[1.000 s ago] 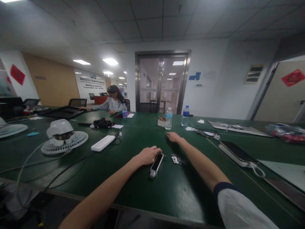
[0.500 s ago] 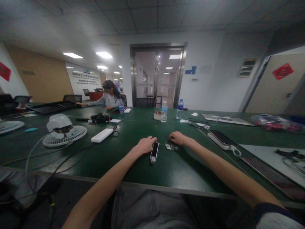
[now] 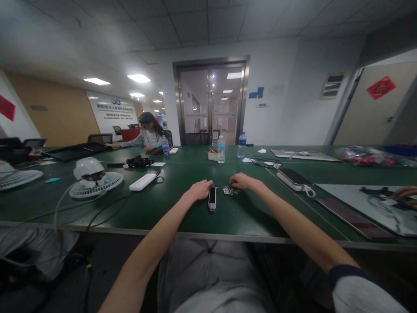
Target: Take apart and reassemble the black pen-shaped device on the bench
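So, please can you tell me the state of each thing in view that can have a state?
Stick device: lying flat, dark face up, not held.
Metal bracket: lying flat, not held.
Left hand: empty, beside the stick device.
Right hand: empty, beside the metal bracket.
Water bottle: upright, capped.
Glass door: shut.

The single view is worn on the person's head and looks forward and down along a long green workbench [image 3: 250, 219], with a very wide lens that bows the bench edge. It sits close above the person's own grey shirt [image 3: 208, 278], which fills the bottom edge, and close to the left hand [image 3: 200, 190] and right hand [image 3: 243, 181] at the centre. It faces a glass double door [image 3: 210, 104] in the far wall, taking in the ceiling tiles [image 3: 195, 21] overhead and a seated co-worker [image 3: 148, 134] well away down the bench.
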Tool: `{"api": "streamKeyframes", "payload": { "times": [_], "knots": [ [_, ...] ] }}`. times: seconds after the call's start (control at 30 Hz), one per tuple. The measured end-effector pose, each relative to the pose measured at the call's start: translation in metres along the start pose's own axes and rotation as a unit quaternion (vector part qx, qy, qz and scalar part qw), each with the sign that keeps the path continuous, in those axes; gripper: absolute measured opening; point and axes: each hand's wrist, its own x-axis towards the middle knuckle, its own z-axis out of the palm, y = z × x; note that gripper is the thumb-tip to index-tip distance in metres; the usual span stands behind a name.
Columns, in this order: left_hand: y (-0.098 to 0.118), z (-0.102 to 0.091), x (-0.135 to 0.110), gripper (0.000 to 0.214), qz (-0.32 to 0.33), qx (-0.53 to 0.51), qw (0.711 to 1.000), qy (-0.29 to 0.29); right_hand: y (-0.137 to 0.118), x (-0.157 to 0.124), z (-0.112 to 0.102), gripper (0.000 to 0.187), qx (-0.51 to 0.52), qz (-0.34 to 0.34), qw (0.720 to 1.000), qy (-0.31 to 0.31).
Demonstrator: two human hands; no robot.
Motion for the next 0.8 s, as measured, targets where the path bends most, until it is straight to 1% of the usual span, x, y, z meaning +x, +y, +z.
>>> {"api": "streamKeyframes", "payload": {
  "times": [0.13,0.2,0.27,0.4,0.63,0.7,0.8],
  "knots": [
    [-0.009,-0.001,0.005,0.024,0.051,0.002,0.999,0.01,-0.005,0.012,0.002,0.025,0.007,-0.01,1.0,-0.011],
    [-0.013,0.002,0.008,0.024,0.076,-0.014,0.997,0.024,-0.006,0.017,0.005,0.023,0.002,-0.012,1.0,-0.012],
    [-0.016,0.007,0.009,0.025,0.087,-0.041,0.994,0.042,-0.007,0.02,0.008,0.021,-0.002,-0.01,1.0,-0.011],
    [-0.021,0.016,0.01,0.024,0.087,-0.085,0.99,0.064,-0.006,0.024,0.01,0.018,-0.003,0.01,1.0,-0.014],
    [-0.029,0.025,0.009,0.019,0.08,-0.112,0.986,0.092,-0.006,0.024,0.014,0.018,0.021,0.031,0.999,-0.022],
    [-0.032,0.027,0.007,0.019,0.077,-0.115,0.985,0.104,-0.007,0.022,0.015,0.019,0.013,0.028,1.0,-0.004],
    [-0.034,0.027,0.003,0.02,0.066,-0.115,0.984,0.116,-0.007,0.015,0.016,0.02,-0.008,0.028,0.998,0.047]
  ]
}}
